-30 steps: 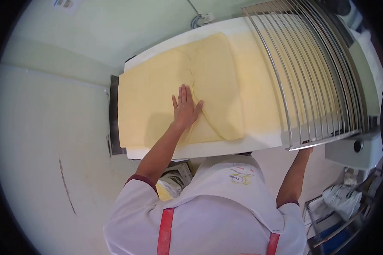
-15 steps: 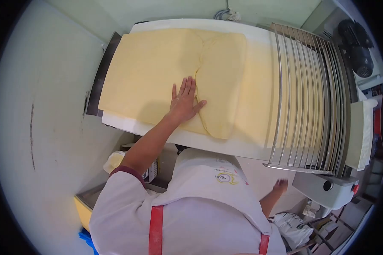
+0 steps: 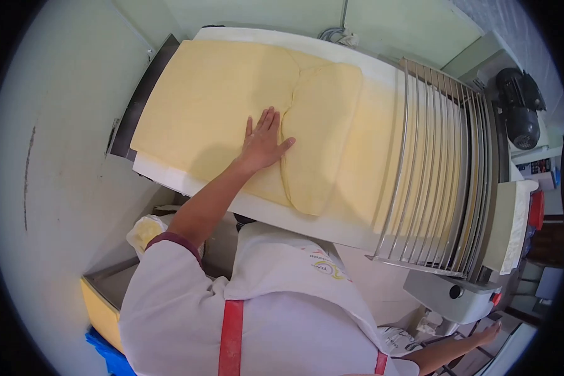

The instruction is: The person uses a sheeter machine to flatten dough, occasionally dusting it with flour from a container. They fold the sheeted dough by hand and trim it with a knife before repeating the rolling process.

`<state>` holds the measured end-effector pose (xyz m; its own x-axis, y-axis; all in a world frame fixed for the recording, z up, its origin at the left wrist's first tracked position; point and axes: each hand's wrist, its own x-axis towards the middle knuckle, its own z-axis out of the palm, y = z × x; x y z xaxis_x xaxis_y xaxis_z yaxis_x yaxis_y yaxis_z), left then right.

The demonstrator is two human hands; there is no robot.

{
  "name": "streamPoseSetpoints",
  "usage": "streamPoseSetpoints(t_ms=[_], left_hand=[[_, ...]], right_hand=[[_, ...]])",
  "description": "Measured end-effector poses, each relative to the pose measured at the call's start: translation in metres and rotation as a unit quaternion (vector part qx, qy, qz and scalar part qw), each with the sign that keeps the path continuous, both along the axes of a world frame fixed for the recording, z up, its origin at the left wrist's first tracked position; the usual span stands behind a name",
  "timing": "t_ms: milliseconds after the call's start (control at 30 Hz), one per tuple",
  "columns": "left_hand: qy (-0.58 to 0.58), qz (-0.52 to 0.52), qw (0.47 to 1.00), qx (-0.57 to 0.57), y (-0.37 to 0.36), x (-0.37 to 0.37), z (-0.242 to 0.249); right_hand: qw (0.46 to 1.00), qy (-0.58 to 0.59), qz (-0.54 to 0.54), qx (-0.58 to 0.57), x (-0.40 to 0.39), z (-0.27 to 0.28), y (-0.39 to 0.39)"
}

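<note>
A wide sheet of pale yellow dough lies on the white belt of a dough sheeter, with one end folded over into a flap. My left hand rests flat on the dough, fingers apart, right at the edge of the fold. My right hand reaches down and away at the lower right, below the machine, fingers loosely spread and holding nothing.
A steel wire guard covers the rollers to the right of the dough. The machine's grey housing has a knob and a red button. A motor sits at the far right. A bagged item and a yellow bin lie below left.
My right hand left the guard's lower edge and dropped down to the lower right. The left hand stayed pressed on the dough by the fold while the view shifted.
</note>
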<state>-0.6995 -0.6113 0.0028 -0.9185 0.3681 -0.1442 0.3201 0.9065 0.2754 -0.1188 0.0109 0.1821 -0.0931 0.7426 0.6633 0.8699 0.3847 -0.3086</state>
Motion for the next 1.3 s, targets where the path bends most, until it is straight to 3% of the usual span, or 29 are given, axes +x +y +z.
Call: streamPoseSetpoints(t_ms=[133,233,433,567,633,733,833,967,1133,1233,1300], left_hand=[[0.049,-0.071,0.995,-0.057,0.018,0.011,0.017],[0.078,-0.023,0.995,-0.057,0.022,0.000,0.009],[0.052,-0.002,0.997,-0.060,0.025,-0.006,0.010],[0.037,-0.029,0.998,-0.034,0.013,-0.005,0.004],[0.029,-0.044,0.998,-0.028,0.012,-0.015,0.012],[0.126,-0.036,0.990,0.055,-0.026,-0.032,-0.009],[0.102,0.092,0.990,-0.009,-0.070,-0.039,-0.024],[0.114,0.062,0.991,-0.044,-0.030,-0.030,-0.029],[0.089,0.051,0.993,-0.057,0.010,-0.016,-0.025],[0.046,-0.020,0.999,0.017,-0.020,-0.026,-0.019],[0.084,-0.026,0.995,-0.042,-0.075,-0.069,-0.028]], right_hand=[[0.980,-0.085,0.057,-0.171,-0.033,0.005,0.060],[0.951,-0.128,0.064,-0.273,-0.043,-0.007,0.087],[0.894,-0.202,0.063,-0.395,-0.069,-0.009,0.108],[0.883,-0.219,0.052,-0.412,-0.076,-0.004,0.111],[0.889,-0.213,0.052,-0.402,-0.078,-0.006,0.108],[0.908,-0.185,0.051,-0.373,-0.070,-0.003,0.106],[0.936,-0.148,0.048,-0.315,-0.056,-0.004,0.097],[0.984,-0.095,0.056,-0.140,-0.067,-0.005,0.062],[0.992,-0.052,0.106,0.034,-0.132,-0.016,-0.027],[0.989,-0.046,0.114,0.082,-0.157,-0.021,-0.072],[0.987,-0.046,0.117,0.097,-0.175,-0.026,-0.102]])
